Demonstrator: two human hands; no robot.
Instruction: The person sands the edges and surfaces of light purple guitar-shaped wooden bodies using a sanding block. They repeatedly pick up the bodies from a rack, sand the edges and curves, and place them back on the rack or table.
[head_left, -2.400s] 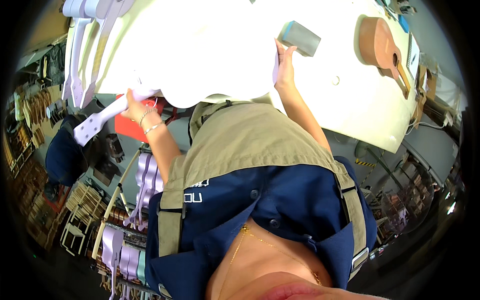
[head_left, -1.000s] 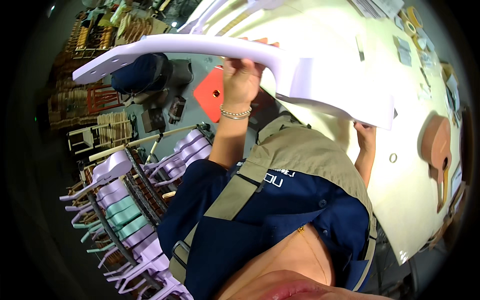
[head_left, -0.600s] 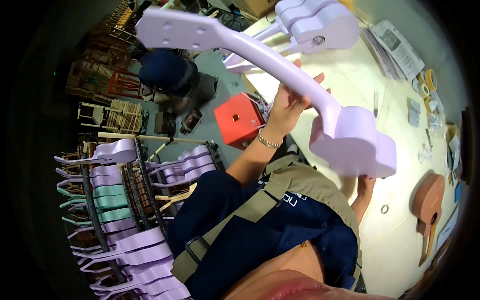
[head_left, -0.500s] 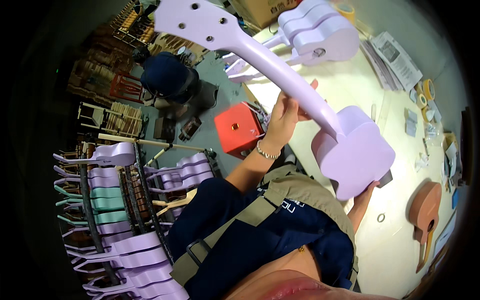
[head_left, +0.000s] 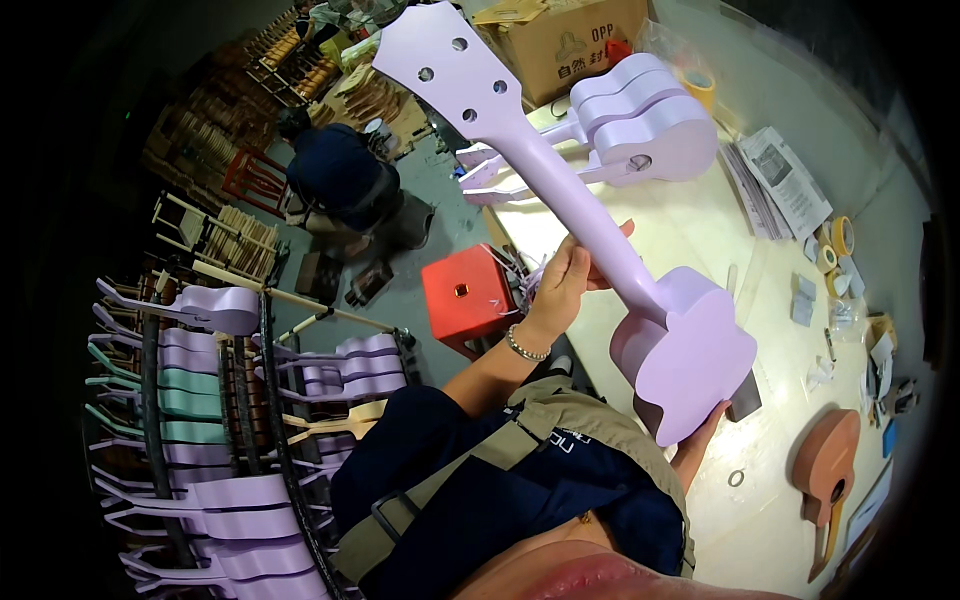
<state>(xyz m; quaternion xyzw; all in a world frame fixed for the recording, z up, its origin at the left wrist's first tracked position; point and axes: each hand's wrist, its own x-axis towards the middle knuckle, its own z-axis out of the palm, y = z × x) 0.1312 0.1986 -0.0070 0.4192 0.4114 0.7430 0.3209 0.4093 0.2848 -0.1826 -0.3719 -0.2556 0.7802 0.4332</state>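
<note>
A lavender ukulele (head_left: 695,365) without strings is held up before me, its back facing me and its headstock pointing to the far left. Open peg holes show in the headstock. My left hand (head_left: 562,292) is closed around the neck, its fingers partly hidden behind it. At the lower edge of the body, my right hand (head_left: 703,440) supports the instrument, most of its fingers out of sight beneath. A dark grey block (head_left: 745,398) shows just past the body, on the pale worktable (head_left: 640,235).
Several lavender ukuleles (head_left: 655,140) lie on the table's far end, near a cardboard box (head_left: 570,45). Papers (head_left: 785,180), tape rolls (head_left: 843,236) and a brown ukulele (head_left: 826,450) sit to the right. On my left are a loaded rack (head_left: 265,400) and a red stool (head_left: 465,295); a person (head_left: 340,180) is beyond.
The whole view has shifted, so the table and rack sit lower in the picture. The ukulele's headstock appears farther right and lower. Both hands keep the same hold.
</note>
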